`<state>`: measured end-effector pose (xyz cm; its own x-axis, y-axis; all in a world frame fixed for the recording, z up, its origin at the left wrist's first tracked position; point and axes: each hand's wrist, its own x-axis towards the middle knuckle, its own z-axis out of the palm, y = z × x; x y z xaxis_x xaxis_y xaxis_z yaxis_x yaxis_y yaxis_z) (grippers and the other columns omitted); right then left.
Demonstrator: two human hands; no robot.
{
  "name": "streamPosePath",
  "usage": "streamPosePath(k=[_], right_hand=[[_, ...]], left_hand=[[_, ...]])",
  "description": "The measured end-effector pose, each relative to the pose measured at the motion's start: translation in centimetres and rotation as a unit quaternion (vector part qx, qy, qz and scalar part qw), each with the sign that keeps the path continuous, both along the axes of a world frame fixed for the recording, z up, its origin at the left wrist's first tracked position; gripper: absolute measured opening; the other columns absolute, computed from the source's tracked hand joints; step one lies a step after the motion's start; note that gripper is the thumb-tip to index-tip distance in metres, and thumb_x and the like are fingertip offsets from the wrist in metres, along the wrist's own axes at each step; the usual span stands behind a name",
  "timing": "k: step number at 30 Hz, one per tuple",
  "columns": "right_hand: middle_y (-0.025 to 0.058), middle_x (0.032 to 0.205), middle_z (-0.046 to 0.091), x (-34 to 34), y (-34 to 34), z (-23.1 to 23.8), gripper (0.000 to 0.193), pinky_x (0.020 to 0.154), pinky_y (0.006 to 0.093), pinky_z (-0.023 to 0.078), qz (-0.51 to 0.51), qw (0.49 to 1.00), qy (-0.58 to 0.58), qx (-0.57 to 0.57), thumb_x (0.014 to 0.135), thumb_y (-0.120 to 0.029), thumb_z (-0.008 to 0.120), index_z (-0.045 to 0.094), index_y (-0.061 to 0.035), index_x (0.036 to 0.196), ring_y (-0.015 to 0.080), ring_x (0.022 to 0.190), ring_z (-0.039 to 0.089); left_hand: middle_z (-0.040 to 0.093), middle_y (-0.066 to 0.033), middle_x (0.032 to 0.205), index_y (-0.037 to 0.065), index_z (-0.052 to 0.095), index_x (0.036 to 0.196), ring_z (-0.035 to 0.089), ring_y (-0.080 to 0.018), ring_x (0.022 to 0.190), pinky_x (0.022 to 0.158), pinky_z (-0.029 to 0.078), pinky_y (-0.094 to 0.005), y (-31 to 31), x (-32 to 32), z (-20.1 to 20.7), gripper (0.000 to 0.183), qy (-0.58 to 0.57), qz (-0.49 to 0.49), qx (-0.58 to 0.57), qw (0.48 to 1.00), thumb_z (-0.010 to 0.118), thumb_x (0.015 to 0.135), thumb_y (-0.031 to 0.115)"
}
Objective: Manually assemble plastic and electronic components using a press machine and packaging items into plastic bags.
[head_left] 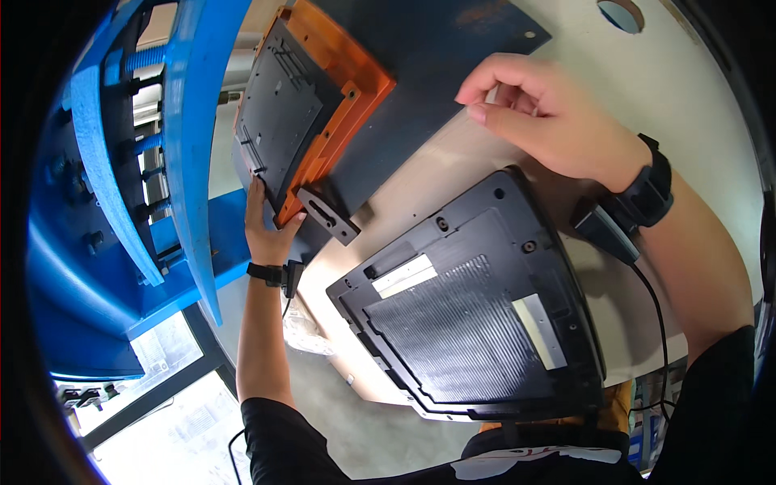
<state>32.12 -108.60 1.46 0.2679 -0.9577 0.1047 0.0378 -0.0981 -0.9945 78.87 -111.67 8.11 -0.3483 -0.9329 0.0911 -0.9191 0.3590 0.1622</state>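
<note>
My left hand (pixel 271 230) grips the lower edge of an orange frame (pixel 335 77) that carries a dark flat panel (pixel 283 113), at the left edge of the table. A small black bracket (pixel 327 216) sticks out beside my thumb. My right hand (pixel 550 113) hovers over the beige table (pixel 687 89) with thumb and forefinger pinched together; whether something tiny sits between them cannot be told. Below it lies a large black plastic housing (pixel 469 315), back side up, with a ribbed middle and two pale labels. Both wrists wear black bands with cables.
A dark blue mat (pixel 428 73) lies under the orange frame. A blue metal rack or machine frame (pixel 137 178) stands close on the left. A round hole (pixel 621 12) shows in the tabletop at the far right. Grey floor lies below the table edge.
</note>
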Motion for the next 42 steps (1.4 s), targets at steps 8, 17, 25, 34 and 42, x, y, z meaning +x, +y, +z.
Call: streamPosePath(k=[8, 17, 25, 34, 42], right_hand=[[0.0011, 0.083, 0.058, 0.9, -0.5, -1.2, 0.006, 0.058, 0.0233, 0.044, -0.051, 0.985, 0.063, -0.155, 0.084, -0.006, 0.063, 0.063, -0.0049, 0.090, 0.0083, 0.067, 0.053], [0.0000, 0.093, 0.056, 0.1, -0.6, -0.8, 0.010, 0.064, 0.0200, 0.035, 0.018, 0.983, 0.101, -0.153, 0.094, -0.004, 0.053, 0.061, -0.0036, 0.101, 0.0057, 0.072, 0.045], [0.0008, 0.092, 0.054, 0.2, -0.6, -0.7, 0.010, 0.065, 0.0217, 0.035, 0.026, 0.985, 0.106, -0.134, 0.095, -0.003, 0.053, 0.061, -0.0031, 0.100, 0.0072, 0.076, 0.046], [0.0017, 0.092, 0.054, 0.4, -0.8, -0.5, 0.010, 0.067, 0.0229, 0.037, 0.029, 0.983, 0.105, -0.147, 0.094, -0.003, 0.053, 0.060, -0.0027, 0.101, 0.0085, 0.078, 0.048], [0.0015, 0.093, 0.055, 0.2, -0.6, -1.1, 0.010, 0.069, 0.0227, 0.037, 0.035, 0.984, 0.099, -0.141, 0.094, -0.003, 0.053, 0.060, -0.0019, 0.101, 0.0080, 0.080, 0.048]], left_hand=[[0.044, -0.0229, 0.143, -0.005, 0.043, 0.138, 0.044, -0.0334, 0.132, 0.108, 0.037, -0.0411, -1.2, 0.8, 0.5, 0.089, -0.008, -0.039, 0.007, 0.999, 0.086, 0.067, 0.028], [0.037, -0.0130, 0.151, 0.007, 0.038, 0.146, 0.034, -0.0253, 0.140, 0.113, 0.026, -0.0366, -6.8, 2.6, 0.5, 0.052, 0.093, 0.081, 0.108, 0.986, 0.051, 0.098, 0.022], [0.040, -0.0109, 0.149, 0.007, 0.040, 0.145, 0.037, -0.0233, 0.138, 0.113, 0.028, -0.0363, -8.4, 3.8, -0.9, 0.049, 0.130, 0.055, 0.083, 0.987, 0.048, 0.100, 0.025], [0.044, -0.0106, 0.146, 0.008, 0.040, 0.146, 0.043, -0.0201, 0.133, 0.109, 0.032, -0.0306, -13.0, 3.5, 0.7, 0.048, 0.104, 0.108, 0.133, 0.980, 0.048, 0.100, 0.020], [0.045, -0.0095, 0.145, 0.008, 0.036, 0.147, 0.046, -0.0197, 0.130, 0.106, 0.036, -0.0313, -8.7, 0.0, 2.1, 0.052, 0.229, 0.224, 0.206, 0.925, 0.051, 0.099, 0.017]])
